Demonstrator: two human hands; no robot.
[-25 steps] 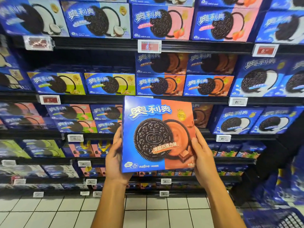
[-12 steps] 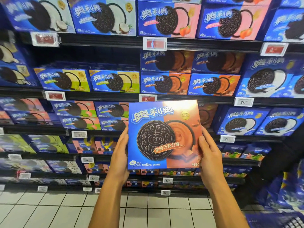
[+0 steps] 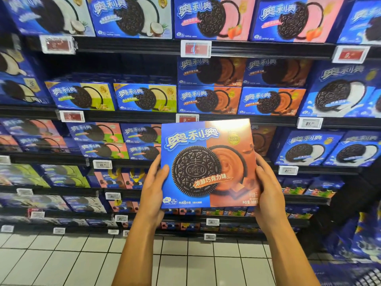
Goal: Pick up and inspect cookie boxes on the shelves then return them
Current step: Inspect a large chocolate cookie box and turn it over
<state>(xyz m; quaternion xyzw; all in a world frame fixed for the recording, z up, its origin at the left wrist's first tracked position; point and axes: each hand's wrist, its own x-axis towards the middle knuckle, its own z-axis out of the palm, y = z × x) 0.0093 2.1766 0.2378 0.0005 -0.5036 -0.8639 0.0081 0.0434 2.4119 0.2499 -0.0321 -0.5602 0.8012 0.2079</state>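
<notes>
Head view shows your left hand (image 3: pixel 153 189) and right hand (image 3: pixel 268 190) clamped on opposite side edges of the chocolate cookie box (image 3: pixel 208 163), upright, front facing you. Its likely shelf gap (image 3: pixel 262 139) lies just behind the box's upper right, nearer your right hand.

- Box (image 3: pixel 208 164): flat and square, its front half blue, half orange-brown, with a large dark Oreo cookie, brown cream swirl and white-yellow Chinese lettering. It is closed, held upright, slightly tilted, front facing the camera, before the shelves (image 3: pixel 132 46).
- Shelves: dark, tiered, packed with similar blue boxes.
</notes>
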